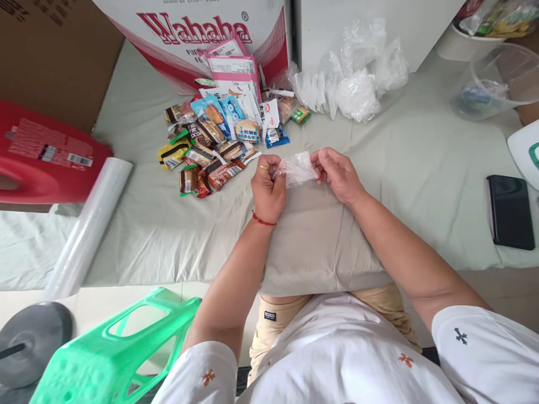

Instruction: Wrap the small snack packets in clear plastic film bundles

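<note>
Between my two hands a small clear plastic bag [297, 168] is held just above the cloth. My left hand [269, 188], with a ring and a red bracelet, is closed on its left end. The fingertips of my right hand [337, 173] pinch its right end. Ahead and to the left lies a pile of wrapped snacks [210, 140], with yellow, blue, brown and white packets. Crumpled clear plastic bags [357, 92] are bunched beyond my right hand. Whether anything is inside the held bag, I cannot tell.
A Wahaha carton [269, 33] stands behind the snacks. At left are a red jug [46, 151] and a roll of plastic film [90, 224]. A green plastic stool [118, 348] stands below. To the right are a black phone [511, 212] and a clear tub [484, 73].
</note>
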Action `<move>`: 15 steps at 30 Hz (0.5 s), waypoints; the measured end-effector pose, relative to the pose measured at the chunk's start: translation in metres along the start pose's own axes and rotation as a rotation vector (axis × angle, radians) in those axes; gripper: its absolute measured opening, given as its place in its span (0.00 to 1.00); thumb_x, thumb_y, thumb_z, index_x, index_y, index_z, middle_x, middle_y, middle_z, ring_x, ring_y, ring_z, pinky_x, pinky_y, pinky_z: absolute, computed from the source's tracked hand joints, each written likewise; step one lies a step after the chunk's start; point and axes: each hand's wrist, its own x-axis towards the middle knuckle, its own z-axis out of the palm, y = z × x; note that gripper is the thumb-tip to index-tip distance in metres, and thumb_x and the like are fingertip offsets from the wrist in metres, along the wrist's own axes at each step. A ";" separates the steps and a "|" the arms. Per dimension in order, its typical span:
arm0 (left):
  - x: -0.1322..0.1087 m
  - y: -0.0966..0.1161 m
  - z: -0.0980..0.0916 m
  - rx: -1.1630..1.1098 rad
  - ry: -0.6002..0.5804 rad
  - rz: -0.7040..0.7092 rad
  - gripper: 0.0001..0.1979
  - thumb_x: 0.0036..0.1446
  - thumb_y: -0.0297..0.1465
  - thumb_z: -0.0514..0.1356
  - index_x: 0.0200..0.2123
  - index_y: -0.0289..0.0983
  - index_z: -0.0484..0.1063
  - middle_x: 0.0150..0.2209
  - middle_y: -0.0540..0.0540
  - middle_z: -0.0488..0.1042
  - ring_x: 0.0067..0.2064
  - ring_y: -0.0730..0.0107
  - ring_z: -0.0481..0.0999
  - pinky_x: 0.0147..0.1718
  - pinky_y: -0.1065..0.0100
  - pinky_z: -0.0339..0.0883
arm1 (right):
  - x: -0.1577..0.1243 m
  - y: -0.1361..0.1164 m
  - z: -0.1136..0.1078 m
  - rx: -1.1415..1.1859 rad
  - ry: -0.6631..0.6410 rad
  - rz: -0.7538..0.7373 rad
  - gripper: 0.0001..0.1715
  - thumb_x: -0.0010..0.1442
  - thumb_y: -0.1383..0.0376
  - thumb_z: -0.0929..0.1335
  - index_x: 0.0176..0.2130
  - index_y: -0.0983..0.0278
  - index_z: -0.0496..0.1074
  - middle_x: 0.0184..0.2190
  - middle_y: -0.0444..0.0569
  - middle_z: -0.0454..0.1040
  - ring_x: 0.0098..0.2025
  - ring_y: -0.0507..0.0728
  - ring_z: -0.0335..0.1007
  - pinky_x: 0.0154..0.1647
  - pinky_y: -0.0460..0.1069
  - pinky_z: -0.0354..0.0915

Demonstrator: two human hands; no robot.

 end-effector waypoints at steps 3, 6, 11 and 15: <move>-0.001 0.005 0.002 -0.043 -0.047 -0.015 0.23 0.63 0.54 0.62 0.37 0.39 0.69 0.29 0.53 0.65 0.28 0.75 0.62 0.29 0.70 0.59 | 0.001 0.003 -0.002 -0.050 -0.005 -0.008 0.28 0.52 0.41 0.77 0.31 0.61 0.72 0.25 0.40 0.67 0.26 0.49 0.60 0.24 0.45 0.61; 0.003 0.003 0.002 -0.186 0.011 -0.159 0.24 0.59 0.55 0.65 0.38 0.41 0.68 0.27 0.54 0.63 0.25 0.76 0.60 0.26 0.70 0.56 | 0.004 0.003 -0.007 0.040 0.025 0.056 0.26 0.52 0.44 0.78 0.30 0.61 0.71 0.22 0.38 0.64 0.23 0.48 0.56 0.22 0.45 0.57; 0.009 -0.003 0.001 -0.425 0.045 -0.420 0.28 0.53 0.60 0.67 0.37 0.43 0.66 0.26 0.54 0.60 0.24 0.75 0.58 0.24 0.69 0.55 | 0.009 0.001 -0.016 0.165 0.042 0.143 0.26 0.52 0.47 0.77 0.28 0.60 0.65 0.22 0.38 0.60 0.23 0.48 0.53 0.20 0.45 0.53; 0.009 -0.002 -0.001 -0.475 -0.002 -0.498 0.30 0.51 0.63 0.66 0.34 0.42 0.66 0.26 0.53 0.60 0.24 0.75 0.59 0.23 0.68 0.55 | 0.007 0.007 -0.012 0.018 0.165 0.028 0.26 0.53 0.45 0.76 0.32 0.59 0.65 0.25 0.39 0.61 0.24 0.49 0.54 0.22 0.46 0.55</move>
